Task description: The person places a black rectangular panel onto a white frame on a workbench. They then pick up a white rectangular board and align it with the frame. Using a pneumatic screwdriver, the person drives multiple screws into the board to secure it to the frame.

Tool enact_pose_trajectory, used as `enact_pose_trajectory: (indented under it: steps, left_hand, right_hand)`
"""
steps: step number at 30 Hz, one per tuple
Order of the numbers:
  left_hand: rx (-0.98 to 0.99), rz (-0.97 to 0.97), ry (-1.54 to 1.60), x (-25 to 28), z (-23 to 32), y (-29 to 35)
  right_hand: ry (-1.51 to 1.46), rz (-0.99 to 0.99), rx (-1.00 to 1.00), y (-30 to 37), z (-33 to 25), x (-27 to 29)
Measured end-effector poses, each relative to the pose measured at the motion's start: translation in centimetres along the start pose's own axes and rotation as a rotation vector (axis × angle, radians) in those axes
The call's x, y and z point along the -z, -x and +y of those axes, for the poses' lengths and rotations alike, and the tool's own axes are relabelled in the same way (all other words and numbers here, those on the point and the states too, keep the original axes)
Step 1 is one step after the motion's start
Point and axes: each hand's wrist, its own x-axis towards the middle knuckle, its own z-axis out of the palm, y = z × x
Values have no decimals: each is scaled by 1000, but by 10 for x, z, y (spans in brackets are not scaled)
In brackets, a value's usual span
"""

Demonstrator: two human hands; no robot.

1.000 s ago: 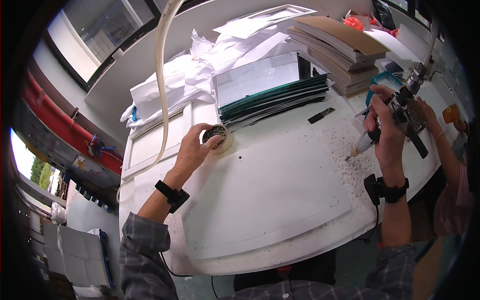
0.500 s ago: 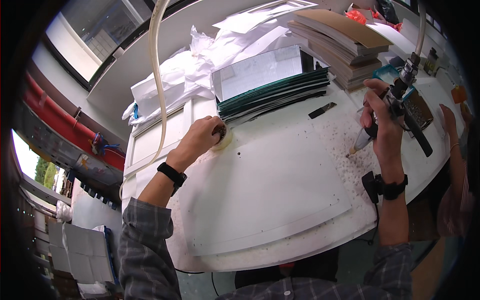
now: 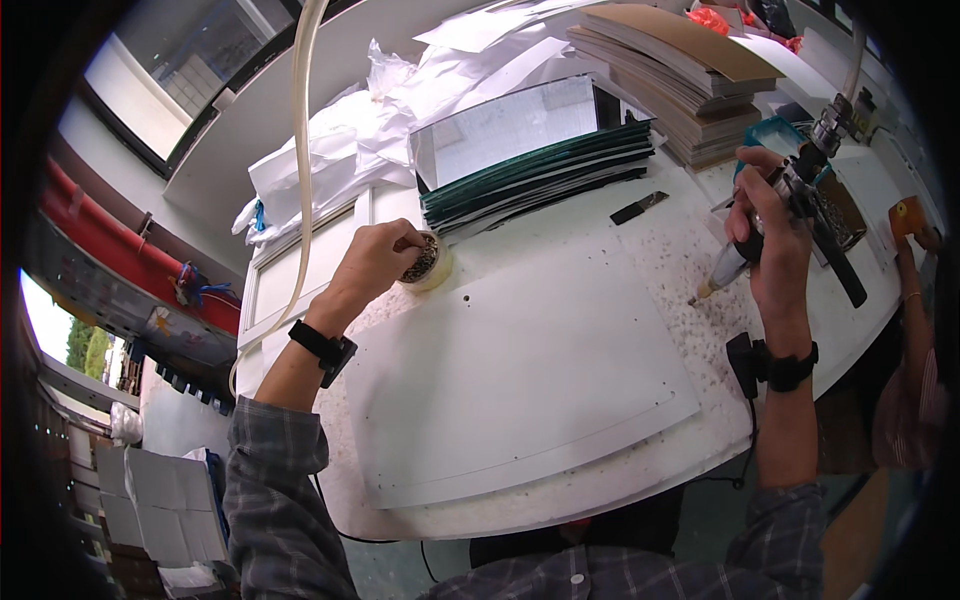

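Drawn back since half a second earlier, the left hand point(image 3: 375, 260) had uncovered more of the round cup point(image 3: 440, 274). Its fingertips were bunched at the cup's mouth, over small dark pieces point(image 3: 424, 258); whether they pinched one, I could not tell. The right hand point(image 3: 778, 235) had its fingers wrapped around a pointed tool point(image 3: 730, 268) above the table's right part. The tool's long axis slanted from upper right to lower left, its tip aimed down at the speckled tabletop point(image 3: 715, 335); contact there was unclear.

One cup, one tool and one white sheet point(image 3: 530, 390) were in reach, the sheet lying between the forearms. Beyond it lay one dark-handled knife point(image 3: 640, 207), one stack of mirror panes point(image 3: 540, 172) and one stack of brown boards point(image 3: 690, 115). The right hand and tool partly blocked an open box point(image 3: 838, 210). One pale hose point(image 3: 302, 150) hung across the view at left. At far right, a co-worker's hand point(image 3: 908, 250) was near an orange object point(image 3: 905, 215).
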Motion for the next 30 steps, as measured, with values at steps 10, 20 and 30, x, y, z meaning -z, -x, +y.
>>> enact_pose_trajectory:
  steps: [10,20,30]
  left_hand:
    - [-83,-102,198,-30,62,65]
    - [-138,-16,308,-50,59,76]
    - [127,63,575,-37,48,105]
  right_hand:
    - [32,52,-5,-2,6,14]
    - [72,224,37,3,4,1]
    - [117,96,180,17,-52,-8]
